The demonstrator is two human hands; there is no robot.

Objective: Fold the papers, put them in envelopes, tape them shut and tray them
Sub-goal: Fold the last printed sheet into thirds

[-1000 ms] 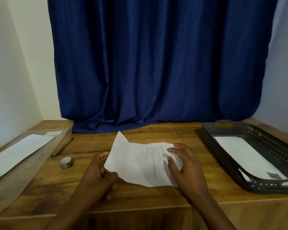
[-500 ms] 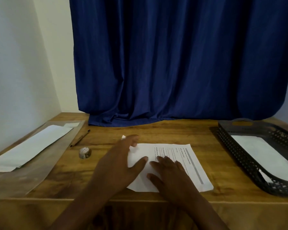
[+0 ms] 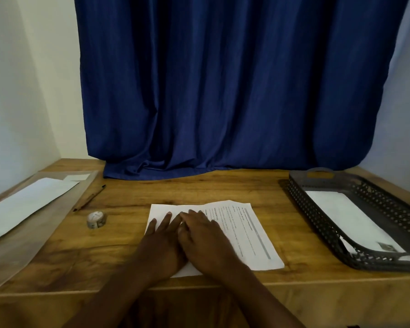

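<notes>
Wooden desk (image 3: 128,235): both hands (flat) press paper (image 3: 246,233).

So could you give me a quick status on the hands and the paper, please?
Left hand and right hand flat, pressing the paper. Paper partly folded on the table. Nothing in the way.

Dark blue curtain (image 3: 234,91) fills most of the back, hanging in vertical folds, its hem bunched on the rear of the wooden table (image 3: 133,254). Tabletop is warm brown with dark grain patches; the front edge runs across the lower frame. Plain off-white wall (image 3: 21,95) on the left, meeting a cream strip of back wall beside the curtain. Pale bluish wall (image 3: 405,110) on the right. Light is dim and soft, with no hard shadows. Floor not visible.
</notes>
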